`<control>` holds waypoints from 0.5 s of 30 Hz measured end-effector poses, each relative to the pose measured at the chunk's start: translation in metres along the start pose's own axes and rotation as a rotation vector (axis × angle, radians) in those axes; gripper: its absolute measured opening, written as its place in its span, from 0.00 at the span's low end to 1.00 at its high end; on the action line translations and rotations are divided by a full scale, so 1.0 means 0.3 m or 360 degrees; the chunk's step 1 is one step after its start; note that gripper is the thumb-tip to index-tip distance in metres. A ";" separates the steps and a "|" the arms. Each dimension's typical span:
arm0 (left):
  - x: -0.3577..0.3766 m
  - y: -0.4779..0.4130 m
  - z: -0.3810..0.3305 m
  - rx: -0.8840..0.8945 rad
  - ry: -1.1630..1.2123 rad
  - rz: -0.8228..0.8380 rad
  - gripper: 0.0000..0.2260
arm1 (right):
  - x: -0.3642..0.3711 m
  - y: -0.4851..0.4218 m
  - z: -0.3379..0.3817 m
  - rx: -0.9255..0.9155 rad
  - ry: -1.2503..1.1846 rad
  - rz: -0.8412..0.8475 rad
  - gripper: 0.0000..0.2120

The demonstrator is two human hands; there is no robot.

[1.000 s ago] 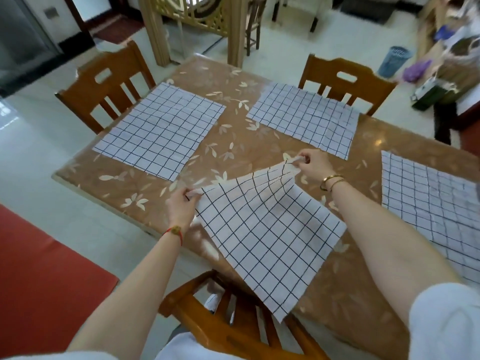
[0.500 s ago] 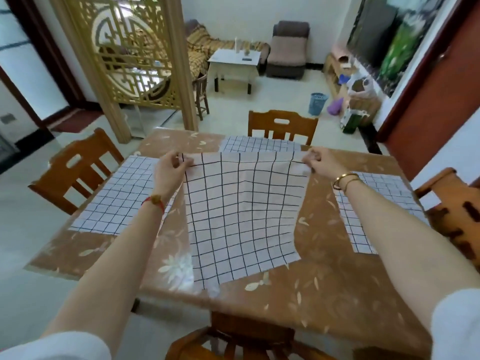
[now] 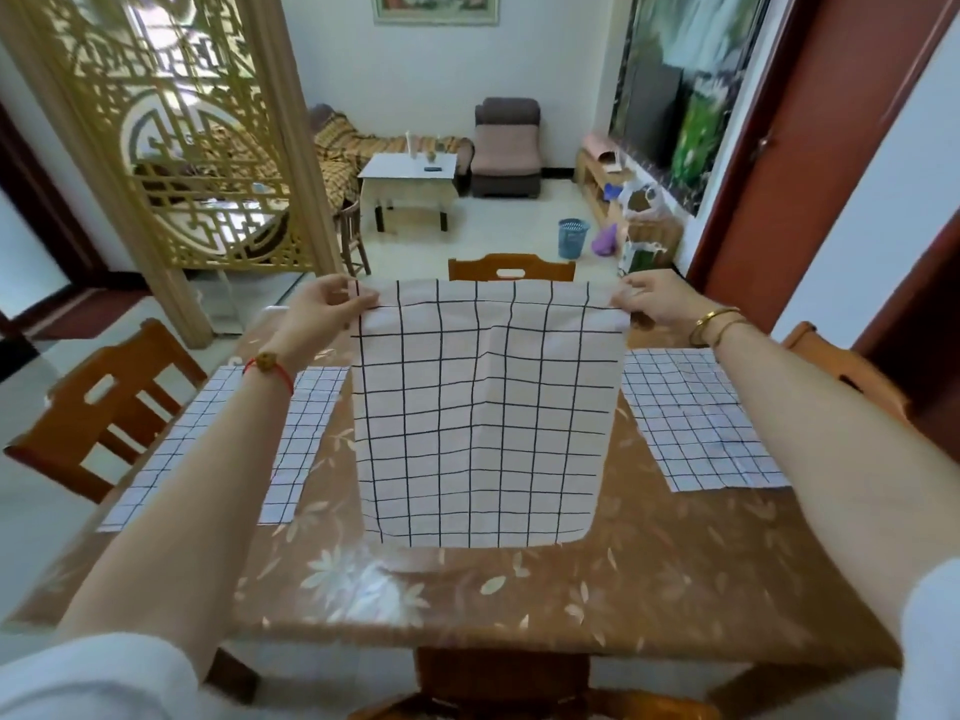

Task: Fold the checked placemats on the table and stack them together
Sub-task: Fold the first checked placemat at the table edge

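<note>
Raised since the frame 0.5 s ago, the held placemat (image 3: 483, 418) now hangs straighter, and its lower edge is drawn further back from the near side of the table. The top left corner is pinched between the thumb and curled fingers (image 3: 358, 302) of the left hand (image 3: 317, 309). The top right corner is pinched in the same way by the fingers (image 3: 626, 298) of the right hand (image 3: 652, 304). The top edge is stretched level between the 2 hands, and a faint vertical crease is seen down the middle of the cloth. Whether the lower edge touches the table top cannot be told.

A red string bracelet (image 3: 270, 368) is worn on the left wrist, and gold bangles (image 3: 717, 322) on the right.

Beneath the left forearm, a second checked placemat (image 3: 311, 402) is laid flat on the brown floral-patterned table (image 3: 519, 589). A third placemat (image 3: 691, 418) is laid flat at the right side. Wooden chairs are set at the left (image 3: 104, 402), the far side (image 3: 511, 270) and the right (image 3: 841, 366). A blue wastebasket (image 3: 573, 237) is seen on the floor beyond.
</note>
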State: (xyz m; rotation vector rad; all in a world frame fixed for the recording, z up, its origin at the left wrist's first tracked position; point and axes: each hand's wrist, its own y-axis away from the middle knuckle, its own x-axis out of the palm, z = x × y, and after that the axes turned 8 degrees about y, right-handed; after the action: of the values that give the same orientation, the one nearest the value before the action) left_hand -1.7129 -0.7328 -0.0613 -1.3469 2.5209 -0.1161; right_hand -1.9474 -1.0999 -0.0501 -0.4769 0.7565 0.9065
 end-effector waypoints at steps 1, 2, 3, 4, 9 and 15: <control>0.002 -0.003 0.003 -0.0003 0.0011 0.0006 0.05 | -0.004 0.006 -0.003 0.0016 -0.0022 -0.0002 0.05; 0.007 -0.004 0.007 -0.0003 0.0019 0.0015 0.04 | -0.006 0.010 -0.005 0.0034 -0.0030 -0.0002 0.06; 0.012 -0.008 0.013 -0.0005 0.0022 0.0021 0.04 | -0.006 0.013 -0.010 0.0052 -0.0031 -0.0010 0.07; 0.019 -0.010 0.019 -0.0004 0.0016 0.0029 0.05 | -0.005 0.013 -0.018 0.0063 -0.0032 -0.0013 0.06; 0.041 -0.037 0.082 -0.0031 0.0021 0.0031 0.08 | 0.015 0.019 -0.056 0.0142 -0.0089 0.0007 0.03; 0.077 -0.049 0.206 -0.0048 -0.0038 -0.0002 0.10 | 0.079 0.024 -0.123 0.0147 -0.0057 0.0008 0.07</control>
State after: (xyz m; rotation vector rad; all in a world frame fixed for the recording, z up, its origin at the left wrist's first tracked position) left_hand -1.6959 -0.7564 -0.1223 -1.3532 2.5119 -0.0627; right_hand -1.9581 -1.1078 -0.0923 -0.3769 0.7636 0.8789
